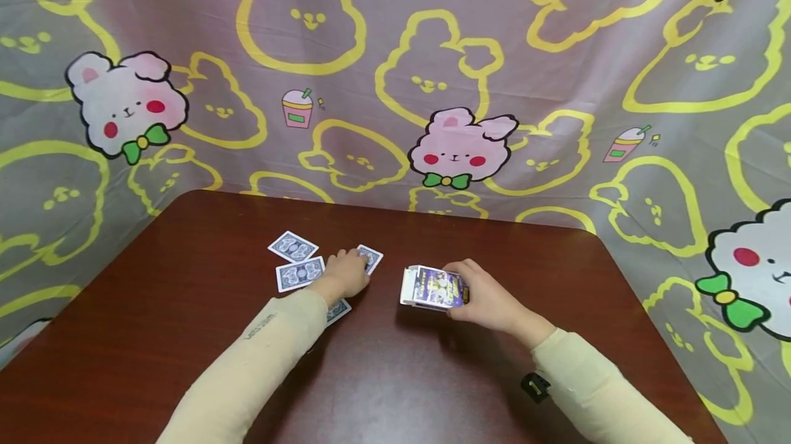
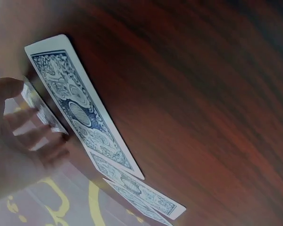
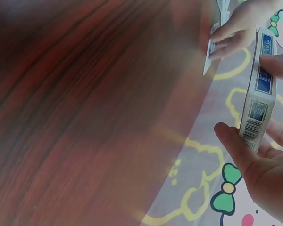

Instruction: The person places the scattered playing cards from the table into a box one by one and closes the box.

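Note:
My right hand grips a purple and white playing-card box by its right end, raised over the table. A white flap shows at the box's left end. In the right wrist view, thumb and fingers lie along the narrow sides of the box, which carries a barcode. My left hand reaches down over a blue-backed playing card, its fingers loosely extended at the card and covering part of it. Another playing card lies partly hidden under my left wrist.
Two more face-down cards, an upper card and a lower card, lie left of my left hand. The dark red-brown table meets a patterned cloth at its back and sides. A black tag is by the right sleeve.

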Motion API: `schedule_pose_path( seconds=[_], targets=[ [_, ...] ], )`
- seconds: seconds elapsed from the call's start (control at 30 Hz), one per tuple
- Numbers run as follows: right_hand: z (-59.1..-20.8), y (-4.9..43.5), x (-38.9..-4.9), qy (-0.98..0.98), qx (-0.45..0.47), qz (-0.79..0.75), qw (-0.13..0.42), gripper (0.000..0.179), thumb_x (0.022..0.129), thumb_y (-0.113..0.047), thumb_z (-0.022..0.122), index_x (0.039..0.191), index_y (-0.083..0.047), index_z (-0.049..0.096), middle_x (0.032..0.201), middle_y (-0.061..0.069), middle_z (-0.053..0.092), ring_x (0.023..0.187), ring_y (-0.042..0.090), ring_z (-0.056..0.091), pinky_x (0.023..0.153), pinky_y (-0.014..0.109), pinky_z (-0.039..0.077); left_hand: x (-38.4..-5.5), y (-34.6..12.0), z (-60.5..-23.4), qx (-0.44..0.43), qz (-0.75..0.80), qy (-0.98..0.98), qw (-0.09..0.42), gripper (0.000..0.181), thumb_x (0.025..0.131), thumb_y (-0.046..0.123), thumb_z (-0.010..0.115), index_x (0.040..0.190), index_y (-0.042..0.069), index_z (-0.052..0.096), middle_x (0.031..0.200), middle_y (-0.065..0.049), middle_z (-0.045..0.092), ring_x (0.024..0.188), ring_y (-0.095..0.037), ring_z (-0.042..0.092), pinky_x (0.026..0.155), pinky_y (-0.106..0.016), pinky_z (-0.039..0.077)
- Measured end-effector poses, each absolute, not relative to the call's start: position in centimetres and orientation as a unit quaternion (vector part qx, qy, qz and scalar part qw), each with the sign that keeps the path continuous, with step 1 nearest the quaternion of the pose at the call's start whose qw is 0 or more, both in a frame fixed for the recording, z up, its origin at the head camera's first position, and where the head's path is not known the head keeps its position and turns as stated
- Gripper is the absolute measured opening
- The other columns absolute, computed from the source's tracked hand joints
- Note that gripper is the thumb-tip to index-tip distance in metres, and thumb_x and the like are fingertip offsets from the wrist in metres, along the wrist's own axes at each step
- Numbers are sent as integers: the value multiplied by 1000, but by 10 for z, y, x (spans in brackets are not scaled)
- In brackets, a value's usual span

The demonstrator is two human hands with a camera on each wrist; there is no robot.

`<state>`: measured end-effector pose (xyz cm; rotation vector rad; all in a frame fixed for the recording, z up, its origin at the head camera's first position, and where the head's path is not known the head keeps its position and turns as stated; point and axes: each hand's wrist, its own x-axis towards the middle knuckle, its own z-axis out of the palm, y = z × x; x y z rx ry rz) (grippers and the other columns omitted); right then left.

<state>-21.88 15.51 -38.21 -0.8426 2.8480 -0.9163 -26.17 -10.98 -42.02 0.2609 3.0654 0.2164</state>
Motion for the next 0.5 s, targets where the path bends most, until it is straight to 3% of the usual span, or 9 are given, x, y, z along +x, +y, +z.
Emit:
schedule_pose_path(
  seconds=[0.17, 0.5],
  targets=[
    [-382, 157, -219, 917, -265, -298, 25, 60, 65, -13, 76, 119, -6, 53, 106, 5, 52, 86, 15, 50, 70, 24, 43, -266, -113, -416, 108, 130, 985, 20, 44, 78, 9, 63, 121, 0, 56, 119, -23, 54, 106, -41, 50, 85, -51, 46],
    [-383, 156, -220, 915, -269, -300, 21, 60, 63, -14, 75, 118, -5, 54, 106, 5, 53, 86, 14, 50, 71, 24, 43, -272, -118, -406, 25, 228, 970, 81, 76, 64, 18, 82, 127, -3, 47, 117, -28, 54, 108, -44, 51, 95, -49, 40]
  ],
)
